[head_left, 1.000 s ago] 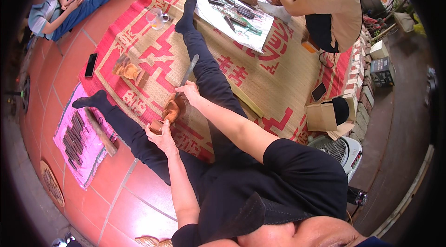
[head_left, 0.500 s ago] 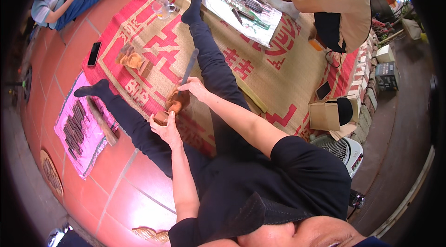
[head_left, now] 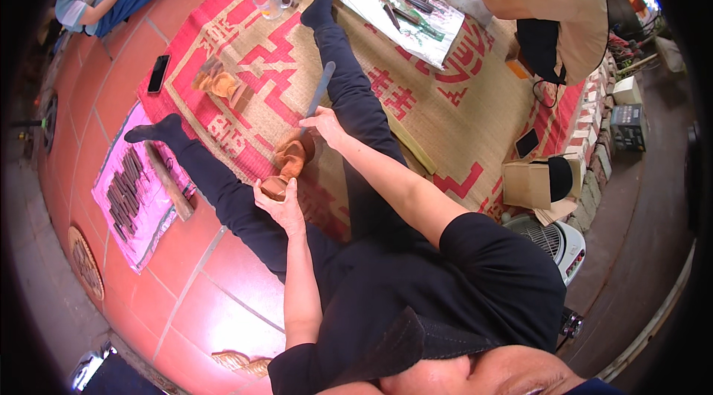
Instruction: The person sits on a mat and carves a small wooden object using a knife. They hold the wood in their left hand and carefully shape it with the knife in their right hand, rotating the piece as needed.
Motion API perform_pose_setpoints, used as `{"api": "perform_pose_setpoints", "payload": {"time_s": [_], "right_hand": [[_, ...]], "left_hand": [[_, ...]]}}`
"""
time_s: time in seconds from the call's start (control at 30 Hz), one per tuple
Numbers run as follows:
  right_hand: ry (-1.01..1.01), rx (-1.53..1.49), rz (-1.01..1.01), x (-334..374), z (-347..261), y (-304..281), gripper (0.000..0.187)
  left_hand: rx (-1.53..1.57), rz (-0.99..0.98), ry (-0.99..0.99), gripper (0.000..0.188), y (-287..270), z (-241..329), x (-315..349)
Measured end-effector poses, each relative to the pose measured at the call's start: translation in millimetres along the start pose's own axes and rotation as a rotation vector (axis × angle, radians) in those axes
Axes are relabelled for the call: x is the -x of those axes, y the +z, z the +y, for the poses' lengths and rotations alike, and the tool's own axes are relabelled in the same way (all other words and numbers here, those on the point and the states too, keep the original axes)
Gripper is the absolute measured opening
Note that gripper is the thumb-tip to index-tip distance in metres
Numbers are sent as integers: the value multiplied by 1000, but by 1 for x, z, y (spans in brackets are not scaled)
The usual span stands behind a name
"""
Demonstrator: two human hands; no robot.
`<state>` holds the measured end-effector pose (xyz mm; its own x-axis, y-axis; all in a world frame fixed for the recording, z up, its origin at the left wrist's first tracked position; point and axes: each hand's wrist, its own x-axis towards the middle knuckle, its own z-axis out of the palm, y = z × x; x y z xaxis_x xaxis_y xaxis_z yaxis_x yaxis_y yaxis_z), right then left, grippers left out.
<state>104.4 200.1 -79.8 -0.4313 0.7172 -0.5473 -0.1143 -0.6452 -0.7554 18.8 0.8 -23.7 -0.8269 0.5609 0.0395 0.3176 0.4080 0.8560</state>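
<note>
Between my legs, a reddish-brown wood carving (head_left: 293, 159) stands tilted above the mat. My left hand (head_left: 281, 204) is closed around its squared base. My right hand (head_left: 324, 126) is closed on a long, flat grey file (head_left: 321, 89), whose rounded end points up and away from me. The file's lower end is hidden by the hand and the carving, so I cannot tell whether it touches the wood. A second, similar wood carving (head_left: 221, 85) rests on the mat beyond my left foot.
A red and tan woven mat (head_left: 445, 135) lies under my legs. Several dark tools (head_left: 125, 190) and a wooden mallet (head_left: 169, 181) lie on a pink cloth at left. A glass mug (head_left: 267, 2), phones (head_left: 157, 74), a cardboard box (head_left: 526, 183) and two other people (head_left: 561, 5) surround me.
My right hand has drawn slightly up and away from the carving with the file. The carving has tilted a little in my left hand. The whole view has shifted slightly.
</note>
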Motion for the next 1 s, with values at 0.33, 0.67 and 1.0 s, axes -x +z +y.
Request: {"api": "perform_pose_setpoints", "payload": {"time_s": [0.33, 0.67, 1.0], "right_hand": [[-98, 30, -31, 4, 2, 7, 15], [-150, 62, -56, 8, 10, 0, 13], [-69, -76, -27, 12, 7, 1, 15]], "left_hand": [[4, -18, -3, 84, -1, 2, 1], [3, -8, -66, 82, 6, 10, -5], [158, -4, -109, 81, 1, -6, 1]]}}
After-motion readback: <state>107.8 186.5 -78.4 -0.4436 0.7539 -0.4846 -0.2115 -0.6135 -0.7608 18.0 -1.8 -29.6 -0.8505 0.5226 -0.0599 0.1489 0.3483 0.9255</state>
